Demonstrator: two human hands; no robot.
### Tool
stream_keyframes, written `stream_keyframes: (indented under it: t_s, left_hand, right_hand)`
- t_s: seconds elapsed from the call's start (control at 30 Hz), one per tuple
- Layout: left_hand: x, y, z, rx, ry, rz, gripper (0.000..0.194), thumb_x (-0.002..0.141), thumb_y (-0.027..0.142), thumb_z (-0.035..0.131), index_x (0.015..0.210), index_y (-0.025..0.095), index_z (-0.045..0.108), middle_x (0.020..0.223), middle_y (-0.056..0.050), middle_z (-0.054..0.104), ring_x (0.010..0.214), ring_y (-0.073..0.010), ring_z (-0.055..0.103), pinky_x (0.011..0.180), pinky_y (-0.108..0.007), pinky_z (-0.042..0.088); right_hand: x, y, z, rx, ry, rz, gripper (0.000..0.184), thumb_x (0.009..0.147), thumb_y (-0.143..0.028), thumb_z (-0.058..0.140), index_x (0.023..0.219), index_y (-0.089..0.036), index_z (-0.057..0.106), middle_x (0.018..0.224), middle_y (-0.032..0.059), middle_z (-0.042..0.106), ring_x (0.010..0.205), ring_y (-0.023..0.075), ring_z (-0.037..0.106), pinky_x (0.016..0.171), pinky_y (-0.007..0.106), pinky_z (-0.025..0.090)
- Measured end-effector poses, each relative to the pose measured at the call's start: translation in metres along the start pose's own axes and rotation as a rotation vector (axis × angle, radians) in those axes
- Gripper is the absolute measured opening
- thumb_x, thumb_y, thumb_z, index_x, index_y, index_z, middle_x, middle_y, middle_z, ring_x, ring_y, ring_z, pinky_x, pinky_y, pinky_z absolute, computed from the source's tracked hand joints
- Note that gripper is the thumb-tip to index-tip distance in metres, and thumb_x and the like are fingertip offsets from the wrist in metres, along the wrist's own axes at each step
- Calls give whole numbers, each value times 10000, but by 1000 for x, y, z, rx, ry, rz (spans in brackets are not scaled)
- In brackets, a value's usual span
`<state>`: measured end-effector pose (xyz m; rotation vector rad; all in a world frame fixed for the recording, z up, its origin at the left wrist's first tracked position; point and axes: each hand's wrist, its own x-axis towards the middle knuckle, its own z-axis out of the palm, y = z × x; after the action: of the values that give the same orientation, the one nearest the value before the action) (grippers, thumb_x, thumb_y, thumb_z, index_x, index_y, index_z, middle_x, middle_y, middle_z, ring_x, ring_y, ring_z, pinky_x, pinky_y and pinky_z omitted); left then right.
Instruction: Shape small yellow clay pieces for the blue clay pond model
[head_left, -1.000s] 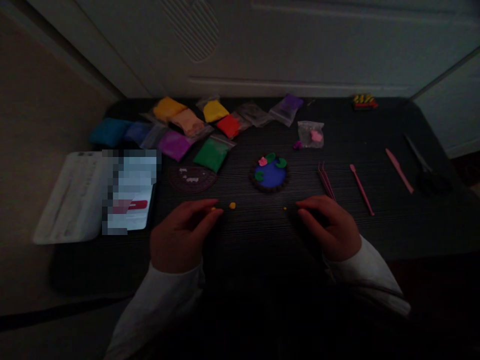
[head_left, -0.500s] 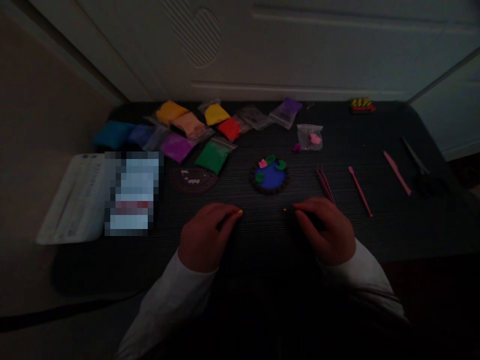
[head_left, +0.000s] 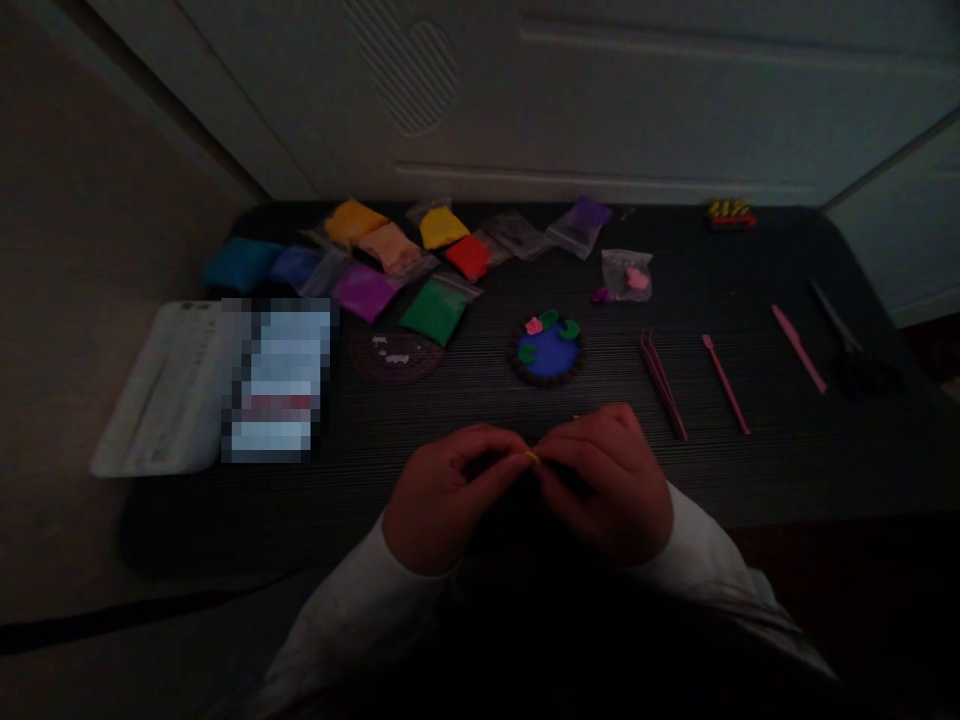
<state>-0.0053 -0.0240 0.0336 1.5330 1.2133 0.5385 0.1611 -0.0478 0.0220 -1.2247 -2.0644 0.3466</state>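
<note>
My left hand [head_left: 456, 497] is closed, thumb and forefinger pinching a small piece of yellow modelling clay [head_left: 532, 457]. The fingertips of my right hand [head_left: 616, 482] meet it from the other side, also closed on the clay. Just beyond my right knuckles a tiny yellow bit [head_left: 576, 418] shows on the table, partly hidden. Past both hands lies a round clay pond [head_left: 551, 358] with a blue middle and a dark bumpy rim. Green lily pads [head_left: 570, 329] and a pink flower [head_left: 533, 326] sit on it.
Bags of coloured clay [head_left: 439, 310] line the back left. A phone [head_left: 281, 385] with a blurred screen and a white packet [head_left: 161, 390] lie left. Pink tweezers [head_left: 663, 385], a pink tool [head_left: 725, 384], a pink knife [head_left: 799, 350] and scissors [head_left: 855, 345] lie right.
My hands have come together from apart, the right moving left and nearer to me. Both now grip the yellow clay that was in my left fingers. The view has shifted slightly.
</note>
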Motion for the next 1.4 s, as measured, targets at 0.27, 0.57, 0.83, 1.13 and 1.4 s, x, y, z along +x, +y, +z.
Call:
stream_keyframes:
  t_s: [0.27, 0.57, 0.83, 1.13, 1.4]
  left_hand:
    - [-3, -8, -9, -126, 152, -97, 146, 689, 294, 595, 775, 179, 627, 766, 5, 660, 714, -126, 591, 660, -202, 440]
    - [-5, 1, -7, -212, -25, -111, 127, 691, 272, 590, 722, 162, 645, 698, 3, 647, 674, -124, 577, 641, -215, 440]
    - [-4, -14, -5, -537, 66, -222, 113, 649, 220, 640, 725, 143, 610, 630, -2, 635, 480, -63, 508, 423, -165, 375]
    - [0, -20, -10, -927, 82, -205, 151, 593, 130, 676, 659, 132, 540, 632, -9, 679, 438, -88, 573, 302, -127, 386]
    - [-2, -29, -23, -1009, 163, -196, 219, 562, 156, 709, 664, 164, 516, 674, 18, 694, 507, -88, 619, 413, -133, 467]
  right_hand:
    - [3, -12, -7, 180, 27, 32, 240, 689, -148, 588, 926, -163, 548, 833, 46, 633, 792, 144, 561, 723, 332, 406]
    - [1, -7, 3, 179, -25, -8, 176, 736, -120, 552, 904, -166, 568, 823, 16, 644, 752, 103, 580, 753, 300, 399]
    - [4, -13, -28, 314, 172, 214, 250, 696, -64, 577, 898, -210, 565, 815, 1, 613, 780, 114, 563, 689, 254, 454]
    - [21, -4, 3, -34, 1, 100, 157, 765, -202, 523, 919, -176, 539, 827, 25, 646, 785, 127, 573, 718, 279, 415]
    - [43, -9, 40, -208, -188, 52, 101, 778, -218, 500, 833, -217, 585, 765, 7, 653, 755, 172, 525, 662, 342, 273]
